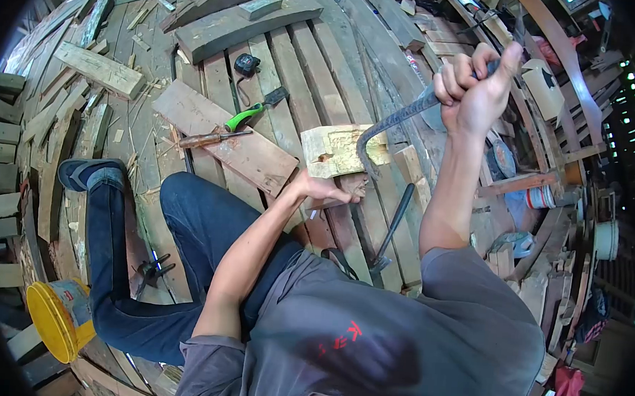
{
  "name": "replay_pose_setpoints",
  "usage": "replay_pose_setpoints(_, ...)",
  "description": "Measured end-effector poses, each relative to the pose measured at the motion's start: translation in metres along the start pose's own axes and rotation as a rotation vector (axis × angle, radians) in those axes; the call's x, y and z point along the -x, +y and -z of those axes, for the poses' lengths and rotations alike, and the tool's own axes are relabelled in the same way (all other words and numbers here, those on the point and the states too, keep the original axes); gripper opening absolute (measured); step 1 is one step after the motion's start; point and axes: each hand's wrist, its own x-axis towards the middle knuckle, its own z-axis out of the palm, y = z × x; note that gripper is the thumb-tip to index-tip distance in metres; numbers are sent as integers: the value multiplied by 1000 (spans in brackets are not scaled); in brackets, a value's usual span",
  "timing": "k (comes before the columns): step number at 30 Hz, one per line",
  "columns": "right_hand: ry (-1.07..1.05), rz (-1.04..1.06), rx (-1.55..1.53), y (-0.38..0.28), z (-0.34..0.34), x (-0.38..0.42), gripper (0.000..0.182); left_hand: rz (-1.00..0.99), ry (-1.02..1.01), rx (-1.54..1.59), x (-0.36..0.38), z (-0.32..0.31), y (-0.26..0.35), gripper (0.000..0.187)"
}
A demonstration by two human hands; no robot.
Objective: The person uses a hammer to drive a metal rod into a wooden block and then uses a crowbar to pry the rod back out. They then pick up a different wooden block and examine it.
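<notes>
In the head view my right hand (478, 91) is raised at the upper right, its fingers wrapped round the upper end of a dark metal crowbar (408, 112). The crowbar's curved lower end hooks down over the pale face of a wooden block (343, 147). That face is roughly cut, with a dark hole near its left corner. My left hand (325, 190) grips the block's near end from below, thumb toward the right. Left of the block lies a flat board (226, 136) with a wooden-handled chisel (213, 138) and a green-handled tool (253, 112) across it.
A black tape measure (246, 64) sits on the slats beyond the board. A black-handled tool (397, 222) lies right of my left hand. Thick curved timber (248, 25) rests at the back. Offcuts lie at left, and a yellow bucket (51, 323) stands at lower left.
</notes>
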Motion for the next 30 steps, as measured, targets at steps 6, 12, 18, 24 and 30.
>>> replay_pose_setpoints(6, -47, 2, 93, 16, -23, -15, 61, -163, 32, -124, 1, 0, -12, 55)
replay_pose_setpoints(12, -31, -38, 120, 27, -30, -26, 61, -37, -17, 55, 6, 5, -6, 52)
replay_pose_setpoints(18, 19, -44, 128, 28, -33, -32, 62, -99, 45, -80, 8, 4, -1, 68)
replay_pose_setpoints(24, 0, -50, 142, 36, -39, -39, 61, -148, 70, -133, 5, 6, -5, 70)
replay_pose_setpoints(30, 1, -83, 202, 49, -50, -56, 62, 0, 53, 143, 1, 5, -9, 74)
